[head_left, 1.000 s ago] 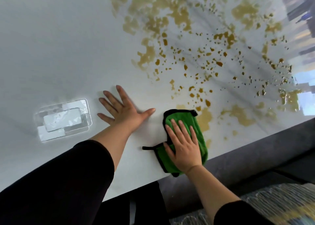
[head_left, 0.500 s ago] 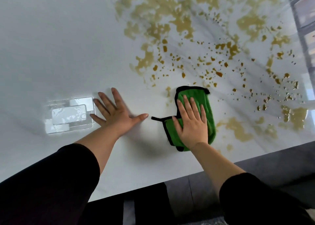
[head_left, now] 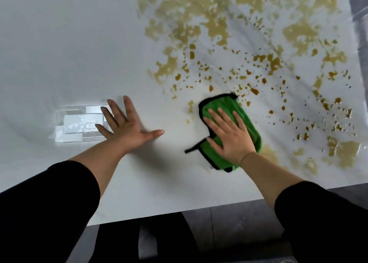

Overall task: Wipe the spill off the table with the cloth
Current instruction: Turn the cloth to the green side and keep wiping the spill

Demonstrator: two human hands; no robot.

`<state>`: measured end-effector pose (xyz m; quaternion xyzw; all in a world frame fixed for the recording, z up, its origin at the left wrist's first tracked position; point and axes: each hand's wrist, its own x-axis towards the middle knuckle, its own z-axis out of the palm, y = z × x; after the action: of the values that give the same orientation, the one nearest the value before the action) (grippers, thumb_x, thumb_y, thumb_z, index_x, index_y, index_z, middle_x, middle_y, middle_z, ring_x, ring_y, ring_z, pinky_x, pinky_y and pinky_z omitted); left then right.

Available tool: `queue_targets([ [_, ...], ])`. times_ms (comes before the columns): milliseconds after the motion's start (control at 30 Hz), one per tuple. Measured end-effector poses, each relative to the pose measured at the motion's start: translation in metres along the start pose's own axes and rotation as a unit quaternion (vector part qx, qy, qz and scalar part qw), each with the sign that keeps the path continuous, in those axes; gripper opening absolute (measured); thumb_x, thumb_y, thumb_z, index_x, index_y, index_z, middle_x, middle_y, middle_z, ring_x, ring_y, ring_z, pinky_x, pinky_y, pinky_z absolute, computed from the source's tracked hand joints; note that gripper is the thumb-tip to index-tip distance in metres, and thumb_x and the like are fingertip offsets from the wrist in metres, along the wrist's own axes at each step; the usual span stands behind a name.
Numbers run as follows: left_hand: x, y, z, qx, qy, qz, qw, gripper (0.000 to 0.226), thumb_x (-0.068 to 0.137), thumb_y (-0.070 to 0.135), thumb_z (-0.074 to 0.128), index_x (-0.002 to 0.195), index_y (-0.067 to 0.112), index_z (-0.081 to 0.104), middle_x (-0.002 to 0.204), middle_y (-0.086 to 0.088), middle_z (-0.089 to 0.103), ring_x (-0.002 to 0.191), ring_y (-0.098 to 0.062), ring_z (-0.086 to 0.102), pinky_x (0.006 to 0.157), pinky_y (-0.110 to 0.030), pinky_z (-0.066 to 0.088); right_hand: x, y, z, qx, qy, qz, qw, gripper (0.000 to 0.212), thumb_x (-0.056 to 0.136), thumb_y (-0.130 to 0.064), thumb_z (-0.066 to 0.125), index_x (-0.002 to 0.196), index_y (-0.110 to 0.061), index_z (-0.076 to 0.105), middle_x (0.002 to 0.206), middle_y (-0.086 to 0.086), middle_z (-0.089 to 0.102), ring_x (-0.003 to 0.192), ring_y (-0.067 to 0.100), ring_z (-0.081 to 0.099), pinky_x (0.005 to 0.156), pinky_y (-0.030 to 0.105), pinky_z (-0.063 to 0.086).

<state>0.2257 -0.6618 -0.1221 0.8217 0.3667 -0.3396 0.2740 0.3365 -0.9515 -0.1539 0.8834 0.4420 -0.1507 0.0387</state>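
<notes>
A green cloth (head_left: 247, 119) with black edging lies on the white table (head_left: 59, 53). My right hand (head_left: 229, 135) presses flat on it with straight fingers. A brownish-yellow spill (head_left: 209, 23) spreads over the far and right part of the table, with blotches and many small drops reaching down to the cloth. More patches of spill (head_left: 344, 153) lie near the right front edge. My left hand (head_left: 125, 125) rests flat on the bare table to the left, fingers spread.
A bright window reflection (head_left: 77, 125) glares on the table just left of my left hand. The table's front edge (head_left: 179, 213) runs below my arms, with dark floor beneath. A grey upright thing (head_left: 358, 13) stands at the far right.
My right hand has pushed the cloth away from the front edge, farther onto the table into the drops. The patches it passed over are gone. My left hand stayed planted.
</notes>
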Motion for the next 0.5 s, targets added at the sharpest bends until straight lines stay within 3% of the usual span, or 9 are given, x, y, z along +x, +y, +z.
queue_targets([
  [233,-0.004,0.003,-0.003,-0.009,-0.010,0.001,1.000,0.146,0.046,0.093,0.059,0.131,0.040,-0.048,0.146,-0.008,-0.049,0.135,-0.029,-0.045,0.107,-0.065,-0.016,-0.014,-0.070,0.012,0.060,0.040,0.185,0.980,0.066,0.098,-0.060,0.017,0.154,-0.027,0.005,0.160,-0.004,0.001,0.148,0.017,0.001,0.119,0.049,0.003],
  [400,-0.004,0.003,-0.004,0.004,-0.015,-0.006,1.000,0.146,0.049,0.093,0.058,0.132,0.037,-0.048,0.146,-0.010,-0.049,0.136,-0.031,-0.043,0.108,-0.066,-0.014,-0.040,-0.120,0.022,0.080,0.035,0.069,0.994,0.060,0.098,-0.054,0.028,0.153,-0.031,0.018,0.160,-0.008,0.012,0.148,0.017,0.008,0.117,0.051,0.011],
  [500,-0.002,0.001,-0.003,0.005,-0.009,-0.005,1.000,0.144,0.048,0.094,0.057,0.127,0.040,-0.051,0.147,-0.010,-0.049,0.136,-0.032,-0.043,0.108,-0.066,-0.014,-0.002,-0.110,0.007,0.074,0.022,0.061,0.995,0.058,0.098,-0.051,0.027,0.152,-0.033,0.019,0.159,-0.010,0.016,0.148,0.016,0.012,0.118,0.049,0.009],
])
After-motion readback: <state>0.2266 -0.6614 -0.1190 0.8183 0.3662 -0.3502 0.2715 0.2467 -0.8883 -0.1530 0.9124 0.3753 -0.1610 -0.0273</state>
